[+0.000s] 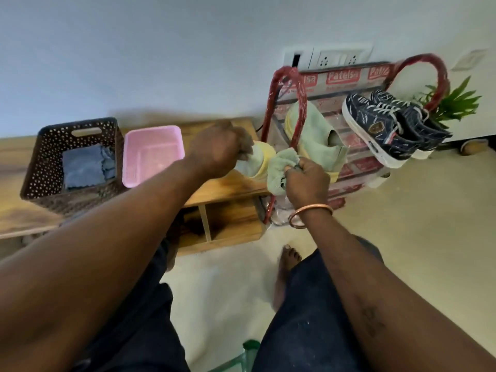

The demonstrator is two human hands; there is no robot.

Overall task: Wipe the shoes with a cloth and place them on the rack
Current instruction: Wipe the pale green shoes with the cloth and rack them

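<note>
Left hand (214, 150) round shoe (259, 161) (right hand (307, 181): cloth (280, 167))

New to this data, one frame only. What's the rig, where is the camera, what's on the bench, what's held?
There is no robot here. One wide-angle camera sits on a person's head and looks down at their bare arms. The left hand holds a pale green shoe above the wooden bench. The right hand grips a green cloth right beside it. On the bench stand a dark basket holding blue cloths and a pink basket. The rack on the right holds another green shoe and navy sneakers.
</note>
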